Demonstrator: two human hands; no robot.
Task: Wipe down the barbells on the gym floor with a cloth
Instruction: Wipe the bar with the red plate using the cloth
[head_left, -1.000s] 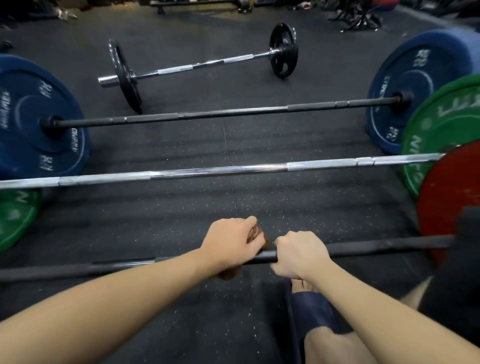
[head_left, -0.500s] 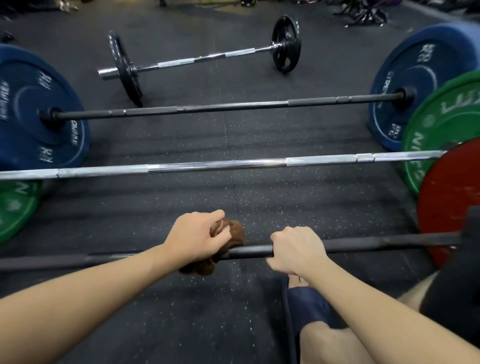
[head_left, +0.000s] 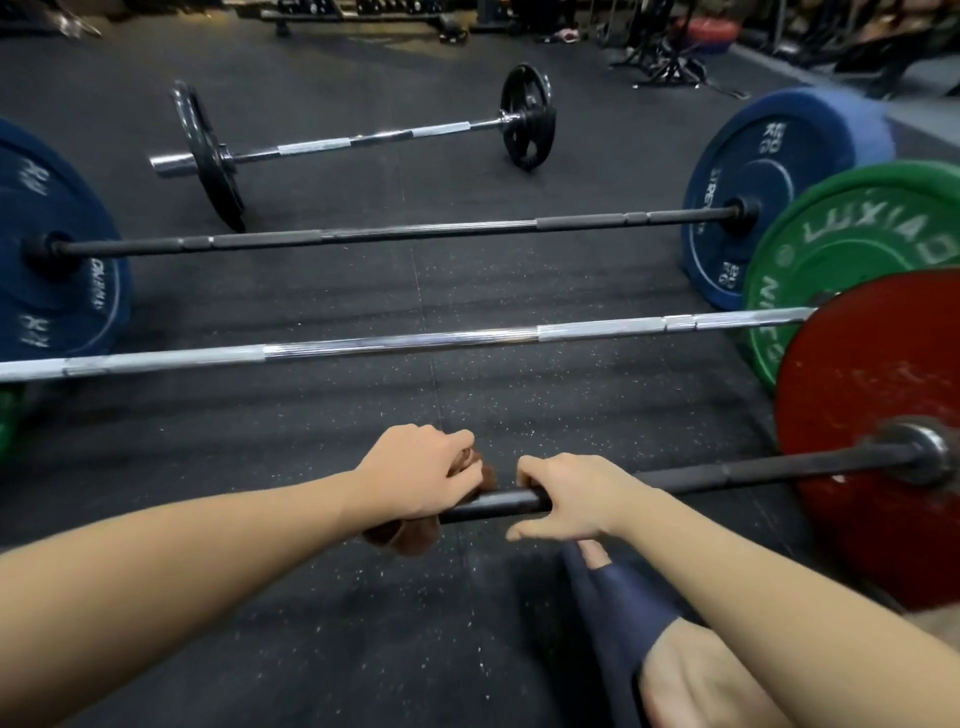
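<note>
**A:** What's down there?

**B:** Speckled rubber floor (head_left: 311, 623) with four barbells lying across it, one behind the other. Nearest is a black bar (head_left: 753, 470) running into a red plate (head_left: 872, 467) on the right. Behind it is a chrome bar (head_left: 389, 343) on green plates (head_left: 857, 249), then a dark bar (head_left: 389, 234) on blue bumper plates (head_left: 753, 171). Farthest back is a short barbell (head_left: 363, 137) with black iron plates.

**A:** And the person?

**B:** Both arms are stretched out to the black bar. The right hand (head_left: 566, 499) is bare on the steel, fingers hooked over the top and thumb poking out on the near side. The left hand (head_left: 415, 475) is just beside it, with a short stretch of bare bar showing between them.

**A:** Where's the cloth?

**B:** Under that left hand. It's a brown cloth (head_left: 400, 538) bunched round the black bar, and the fingers are curled over it, clamping it to the bar. One fold sticks out past the fingertips on the far side. A thicker lump hangs below the heel of the hand on the near side. It's well apart from the red plate.
</note>
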